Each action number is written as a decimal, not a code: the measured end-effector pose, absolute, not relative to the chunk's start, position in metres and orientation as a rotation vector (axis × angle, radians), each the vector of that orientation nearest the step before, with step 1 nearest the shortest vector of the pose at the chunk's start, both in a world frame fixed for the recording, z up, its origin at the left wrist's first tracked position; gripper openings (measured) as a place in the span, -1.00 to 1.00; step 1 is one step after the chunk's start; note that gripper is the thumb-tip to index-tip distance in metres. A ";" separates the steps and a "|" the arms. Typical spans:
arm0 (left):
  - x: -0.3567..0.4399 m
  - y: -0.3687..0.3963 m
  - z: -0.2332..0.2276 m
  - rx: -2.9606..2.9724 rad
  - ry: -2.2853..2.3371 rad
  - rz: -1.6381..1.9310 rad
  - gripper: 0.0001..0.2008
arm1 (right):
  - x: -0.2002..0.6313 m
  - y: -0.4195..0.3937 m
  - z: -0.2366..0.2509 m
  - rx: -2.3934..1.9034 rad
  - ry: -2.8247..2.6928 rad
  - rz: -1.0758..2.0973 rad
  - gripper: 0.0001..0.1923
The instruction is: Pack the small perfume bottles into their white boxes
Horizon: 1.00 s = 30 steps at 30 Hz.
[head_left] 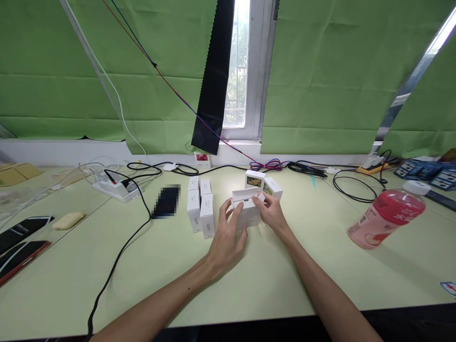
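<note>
Near the middle of the table I hold a small white box (249, 217), its top flap raised. My left hand (228, 232) grips the box's left side, thumb near the top edge. At the top right corner, my right hand (272, 213) pinches the box by its side flap. What is inside the box cannot be seen. Just left of my left hand, several white boxes (207, 213) stand upright in a tight group. Behind my hands are a white box with a picture on its front (254, 179) and another picture box (273, 187), set at an angle.
A pink drink bottle (388, 216) stands at the right. To the left are a blurred-out dark object (166, 201), a power strip (116, 186), a cream-coloured case (68, 221) and phones (24, 232). Black cables (306, 168) run along the wall; one black cord (121, 254) crosses the table's left side.
</note>
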<state>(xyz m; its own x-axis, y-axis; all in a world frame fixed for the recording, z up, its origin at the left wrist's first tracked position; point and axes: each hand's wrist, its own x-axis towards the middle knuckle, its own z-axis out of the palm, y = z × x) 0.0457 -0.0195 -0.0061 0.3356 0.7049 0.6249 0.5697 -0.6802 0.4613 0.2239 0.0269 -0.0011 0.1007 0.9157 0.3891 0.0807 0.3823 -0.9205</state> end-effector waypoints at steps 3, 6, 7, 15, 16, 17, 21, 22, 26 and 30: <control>0.046 -0.020 -0.004 2.463 1.153 1.350 -0.37 | 0.224 0.027 -0.001 -1.020 -1.335 0.790 -0.62; 0.046 -0.021 -0.002 2.441 1.141 1.424 -0.34 | 0.224 0.027 0.000 -1.013 -1.333 0.792 -0.60; 0.046 -0.021 -0.002 2.425 1.129 1.443 -0.33 | 0.224 0.027 0.000 -1.008 -1.329 0.797 -0.60; 0.047 -0.018 -0.003 2.290 1.032 1.524 -0.32 | 0.222 0.023 0.006 -1.045 -1.245 0.846 -0.43; 0.048 -0.018 -0.003 2.282 1.037 1.520 -0.33 | 0.222 0.022 0.007 -1.045 -1.218 0.877 -0.40; 0.048 -0.017 -0.003 2.278 1.045 1.514 -0.34 | 0.222 0.021 0.009 -1.038 -1.190 0.911 -0.38; 0.047 -0.016 -0.003 2.288 1.082 1.488 -0.37 | 0.223 0.019 0.012 -0.980 -1.127 0.978 -0.44; 0.047 -0.016 -0.003 2.298 1.090 1.479 -0.38 | 0.223 0.019 0.012 -0.973 -1.127 0.979 -0.47; 0.046 -0.017 -0.003 2.345 1.141 1.412 -0.40 | 0.223 0.019 0.013 -0.977 -1.160 0.969 -0.56; 0.045 -0.017 -0.003 2.354 1.186 1.340 -0.42 | 0.222 0.019 0.013 -1.023 -1.213 0.888 -0.58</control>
<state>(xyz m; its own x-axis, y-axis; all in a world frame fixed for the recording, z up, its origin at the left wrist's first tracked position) 0.0451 -0.0166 -0.0034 0.2738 0.7164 0.6417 0.5498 -0.6641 0.5067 0.2216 0.0188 0.0131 0.1489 0.9409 0.3043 -0.0060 0.3085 -0.9512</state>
